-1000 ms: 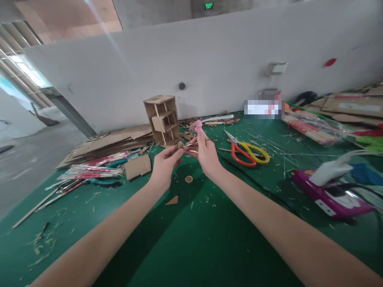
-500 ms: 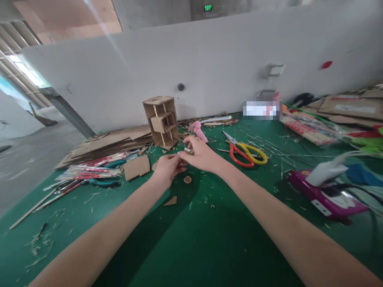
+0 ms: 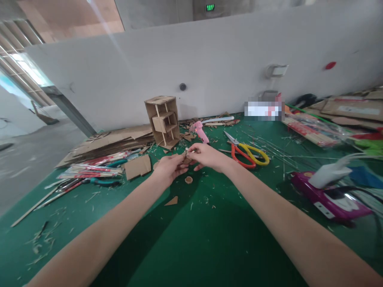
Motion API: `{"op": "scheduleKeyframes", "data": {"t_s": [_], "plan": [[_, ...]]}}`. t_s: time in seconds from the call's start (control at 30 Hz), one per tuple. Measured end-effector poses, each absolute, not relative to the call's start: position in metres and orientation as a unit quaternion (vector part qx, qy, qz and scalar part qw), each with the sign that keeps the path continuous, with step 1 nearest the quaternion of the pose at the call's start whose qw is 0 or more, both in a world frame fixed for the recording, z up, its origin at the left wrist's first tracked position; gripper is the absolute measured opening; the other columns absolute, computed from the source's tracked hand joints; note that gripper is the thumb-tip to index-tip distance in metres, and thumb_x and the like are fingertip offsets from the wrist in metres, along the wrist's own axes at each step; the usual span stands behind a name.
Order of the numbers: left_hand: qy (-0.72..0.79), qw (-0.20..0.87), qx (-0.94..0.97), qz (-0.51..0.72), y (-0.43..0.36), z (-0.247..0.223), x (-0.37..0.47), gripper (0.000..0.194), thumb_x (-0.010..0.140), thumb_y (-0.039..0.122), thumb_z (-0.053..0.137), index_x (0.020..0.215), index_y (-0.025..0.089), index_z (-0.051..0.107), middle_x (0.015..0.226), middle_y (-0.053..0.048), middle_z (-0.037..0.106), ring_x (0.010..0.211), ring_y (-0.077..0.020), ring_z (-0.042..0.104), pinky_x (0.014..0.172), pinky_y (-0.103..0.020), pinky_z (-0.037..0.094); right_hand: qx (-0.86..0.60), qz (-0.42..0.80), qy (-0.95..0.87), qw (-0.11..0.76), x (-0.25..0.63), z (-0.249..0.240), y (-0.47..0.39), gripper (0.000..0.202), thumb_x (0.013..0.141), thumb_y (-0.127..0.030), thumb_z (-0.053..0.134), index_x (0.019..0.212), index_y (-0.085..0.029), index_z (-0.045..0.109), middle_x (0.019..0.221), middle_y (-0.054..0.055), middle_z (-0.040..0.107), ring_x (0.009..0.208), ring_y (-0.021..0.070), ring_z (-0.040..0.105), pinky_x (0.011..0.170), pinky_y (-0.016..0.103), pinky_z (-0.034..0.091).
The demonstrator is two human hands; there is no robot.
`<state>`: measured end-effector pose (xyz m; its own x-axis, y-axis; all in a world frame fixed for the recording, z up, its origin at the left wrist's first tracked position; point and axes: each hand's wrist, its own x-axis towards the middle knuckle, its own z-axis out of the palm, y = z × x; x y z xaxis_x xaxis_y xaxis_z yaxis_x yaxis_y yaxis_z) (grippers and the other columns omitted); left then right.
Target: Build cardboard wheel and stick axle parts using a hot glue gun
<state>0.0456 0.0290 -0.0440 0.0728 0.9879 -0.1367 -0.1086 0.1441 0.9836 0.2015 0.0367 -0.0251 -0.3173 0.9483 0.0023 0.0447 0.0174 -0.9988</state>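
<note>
Over the middle of the green table, my left hand [image 3: 168, 169] pinches a small brown cardboard piece [image 3: 187, 160], mostly hidden by fingers. My right hand [image 3: 210, 157] meets it from the other side, thumb and forefinger closed at the same piece. A small pale bit shows at its top, too small to name. Just below the hands lies a small round cardboard ring or cap [image 3: 188, 180]. Nearer me is a cardboard triangle [image 3: 171, 201]. Behind the hands stand a cardboard shelf model [image 3: 163, 121] with stick posts and a pink glue gun [image 3: 201, 131].
Scissors [image 3: 245, 153] with red and yellow handles lie to the right, before a purple power strip [image 3: 329, 199] with cables. At left are bundled sticks [image 3: 92, 170], pliers [image 3: 103, 182], a cardboard square [image 3: 137, 167] and stacked cardboard sheets [image 3: 113, 143]. A white wall [image 3: 209, 63] runs behind.
My right hand has shifted slightly right and down, with its fingers turned, so more of the cardboard piece shows between the hands. My left hand stays nearly in place.
</note>
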Motion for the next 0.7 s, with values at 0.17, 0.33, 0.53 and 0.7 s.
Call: {"op": "scheduleKeyframes", "data": {"t_s": [0.17,0.33,0.53,0.7], "plan": [[0.505,0.614,0.402,0.454,0.022,-0.034,0.050,0.020,0.063,0.026,0.079,0.068,0.014,0.064,0.069,-0.008,0.067,0.060,-0.0124,0.062,0.056,-0.024,0.055,-0.437,0.568,-0.518,0.467,0.189,-0.038,0.041,0.022,0.058,-0.016,0.080,0.066,-0.017,0.060,0.054,-0.001,0.061,0.046,0.0112,0.058,0.034,0.019,0.049],[0.528,0.603,0.411,0.435,0.020,-0.029,0.050,0.016,0.063,0.024,0.076,0.068,0.015,0.064,0.068,-0.005,0.065,0.058,-0.0107,0.058,0.053,-0.023,0.053,-0.467,0.540,-0.513,0.478,0.186,-0.034,0.039,0.021,0.056,-0.012,0.078,0.058,-0.016,0.058,0.052,0.000,0.060,0.044,0.0114,0.058,0.033,0.018,0.048],[0.563,0.525,0.526,0.362,0.021,-0.027,0.046,0.017,0.063,0.027,0.073,0.071,0.015,0.063,0.070,-0.005,0.064,0.052,-0.0101,0.054,0.040,-0.018,0.038,-0.509,0.536,-0.529,0.417,0.187,-0.033,0.038,0.017,0.060,-0.013,0.073,0.053,-0.015,0.058,0.049,0.001,0.059,0.041,0.0092,0.055,0.040,0.022,0.054],[0.583,0.373,0.651,0.312,0.021,-0.028,0.043,0.014,0.066,0.023,0.068,0.079,0.021,0.063,0.065,-0.003,0.063,0.050,-0.0156,0.054,0.040,-0.023,0.034,-0.529,0.524,-0.554,0.372,0.187,-0.039,0.039,0.015,0.064,-0.011,0.066,0.051,-0.014,0.060,0.050,0.004,0.062,0.045,0.0131,0.060,0.043,0.024,0.055]]}}
